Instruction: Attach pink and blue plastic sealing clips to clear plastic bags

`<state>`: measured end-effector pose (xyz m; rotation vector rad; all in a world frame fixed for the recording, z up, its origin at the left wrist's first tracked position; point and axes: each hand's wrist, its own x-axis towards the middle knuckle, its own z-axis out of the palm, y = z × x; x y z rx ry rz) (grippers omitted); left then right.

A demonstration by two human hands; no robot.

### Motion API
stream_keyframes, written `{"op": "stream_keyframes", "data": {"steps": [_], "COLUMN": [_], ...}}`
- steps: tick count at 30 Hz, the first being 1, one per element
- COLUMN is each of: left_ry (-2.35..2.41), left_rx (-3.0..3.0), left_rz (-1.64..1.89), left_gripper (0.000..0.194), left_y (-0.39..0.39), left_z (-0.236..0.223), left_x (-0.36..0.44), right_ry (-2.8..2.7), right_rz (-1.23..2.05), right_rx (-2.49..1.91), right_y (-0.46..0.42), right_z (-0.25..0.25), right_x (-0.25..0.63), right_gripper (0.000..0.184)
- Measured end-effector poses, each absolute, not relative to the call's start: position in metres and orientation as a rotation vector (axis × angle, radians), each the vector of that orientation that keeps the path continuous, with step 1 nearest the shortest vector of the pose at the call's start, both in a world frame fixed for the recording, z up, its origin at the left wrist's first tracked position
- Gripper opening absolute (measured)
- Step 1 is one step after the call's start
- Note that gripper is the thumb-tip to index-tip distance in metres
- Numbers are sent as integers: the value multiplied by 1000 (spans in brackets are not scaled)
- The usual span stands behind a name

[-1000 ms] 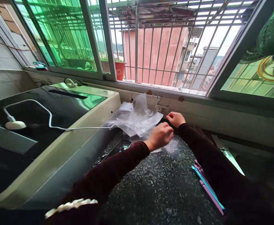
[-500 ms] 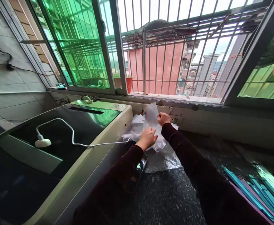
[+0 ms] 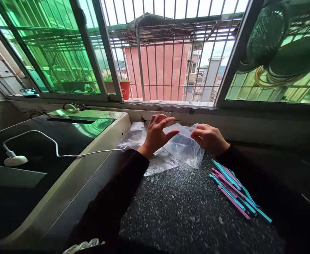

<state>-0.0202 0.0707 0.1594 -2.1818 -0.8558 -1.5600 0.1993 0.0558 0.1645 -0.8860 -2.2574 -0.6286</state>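
Note:
A clear plastic bag [image 3: 186,148] hangs from my right hand [image 3: 207,137], pinched between thumb and fingers near its upper edge. To its left, my left hand [image 3: 157,133] is raised with thumb and fingers apart, and nothing shows between them. That hand partly covers the bag's left side. Behind and under the left hand, more crumpled clear plastic bags [image 3: 134,135] lie on the speckled dark countertop [image 3: 176,208]. A silvery, wrinkled plastic sheet [image 3: 161,164] lies flat in front of them.
Several blue and purple plastic strips [image 3: 231,187] lie in a pile at the right. A glossy black-topped washing machine [image 3: 96,148] stands at the left, with a white cable [image 3: 91,154] and its round white end [image 3: 16,161] on top. A barred window [image 3: 168,70] rises behind.
The view has turned right. My right hand has moved right, drawing a clear bag away from the pile. My left hand has risen and its fingers have spread.

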Motion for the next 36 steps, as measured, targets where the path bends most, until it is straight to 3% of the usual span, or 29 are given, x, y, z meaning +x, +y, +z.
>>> {"op": "stream_keyframes", "data": {"steps": [2,6,9,14,17,23,36], "left_ry": [-771,-810,-830,-850,-880,-887,-1263], "left_rx": [-2314,-2334,-2328,-2326,-2349,-2437,-2377], "left_rz": [-1598,-1811,-1816,-1769,-1770,-1826,-2182], "left_gripper": [18,10,6,9,10,6,21], "left_y": [57,31,17,9,10,9,19], "left_z": [140,90,62,38,30,23,20], "left_x": [-1,16,13,10,9,7,-10], "right_ry": [-2270,-1948,-1589,-1441,-1453,-1455,-1207], "right_rz": [-568,-224,95,536,622,573,866], "right_rx": [-901,-1073,-1269,-1383,-1411,-1498,-1140], "right_y": [30,-9,-28,-33,-29,-27,-26], "right_z": [152,117,82,32,17,10,7], "right_x": [211,239,256,257,247,235,253], "right_gripper": [27,19,25,43,45,29,27]}}
